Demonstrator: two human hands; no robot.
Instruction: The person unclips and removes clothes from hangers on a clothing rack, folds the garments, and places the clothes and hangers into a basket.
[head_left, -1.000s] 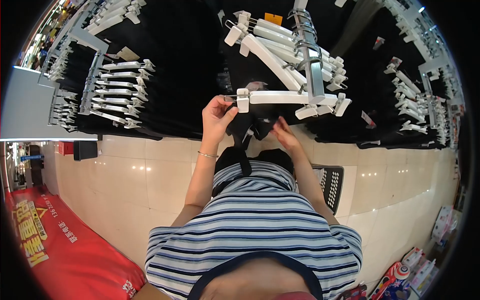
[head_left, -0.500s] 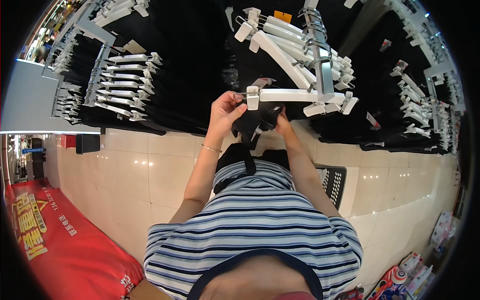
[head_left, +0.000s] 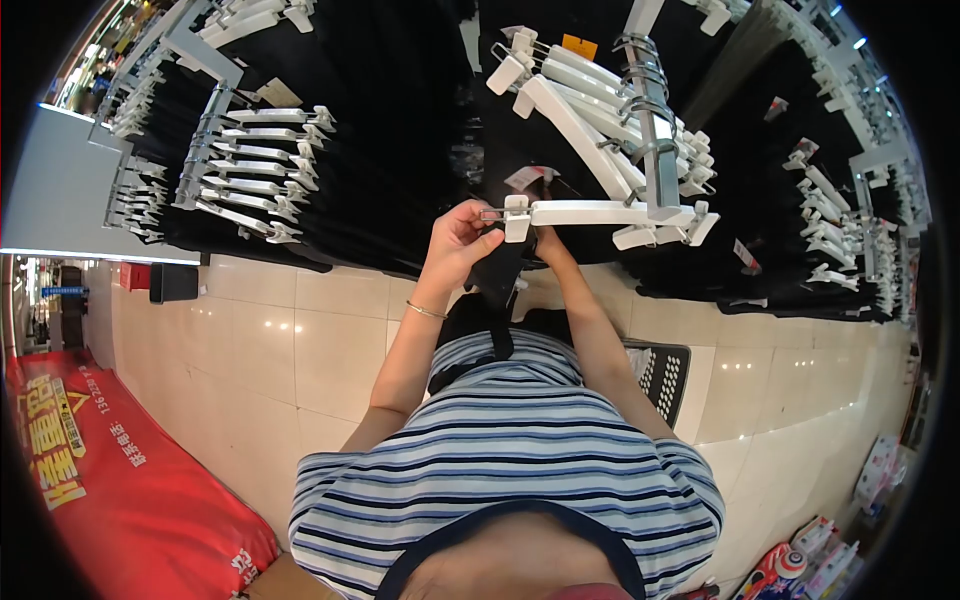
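My left hand (head_left: 463, 245) is closed in a pinch on the metal end of a white clip hanger (head_left: 590, 212), beside its white clip (head_left: 516, 218). The hanger lies nearly level at the front end of a metal display arm (head_left: 660, 170). Below the clip, dark cloth of a black garment (head_left: 497, 268) hangs between my wrists. My right hand (head_left: 549, 246) reaches up behind the hanger bar against the black cloth; its fingers are mostly hidden. Just above the bar shows a white and red tag (head_left: 528, 178).
More white hangers (head_left: 590, 130) crowd the display arm behind. Racks of black garments on white hangers stand at left (head_left: 260, 165) and right (head_left: 825, 215). A black perforated stool or crate (head_left: 664, 382) is on the tiled floor. A red printed cover (head_left: 150, 470) lies lower left.
My right hand has shifted up and left behind the hanger bar, and the black cloth it was at has moved lower. My left hand stays at the hanger's end. The view has shifted slightly.
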